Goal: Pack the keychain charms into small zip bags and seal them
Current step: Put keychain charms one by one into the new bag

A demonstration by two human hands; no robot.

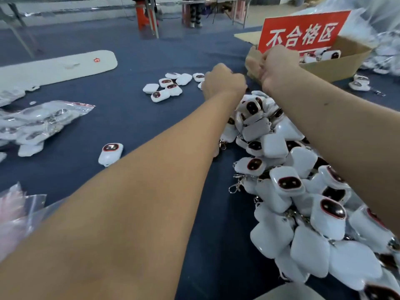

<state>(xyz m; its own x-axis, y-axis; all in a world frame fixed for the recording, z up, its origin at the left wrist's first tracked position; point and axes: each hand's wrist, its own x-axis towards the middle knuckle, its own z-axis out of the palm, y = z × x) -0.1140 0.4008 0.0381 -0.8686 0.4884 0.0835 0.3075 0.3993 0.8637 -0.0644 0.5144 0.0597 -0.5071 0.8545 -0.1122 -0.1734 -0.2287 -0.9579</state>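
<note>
On dark blue table cloth (121, 118), big heap of keychain charms (287, 191) near right forearm, left hand (224, 82) and right hand (278, 66) both fisted, contents not visible; better to press zip fully

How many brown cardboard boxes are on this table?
1. The brown cardboard box sits far right on the blue tablecloth, behind the right hand, a red sign standing in it. Others could lie outside the view.
</note>
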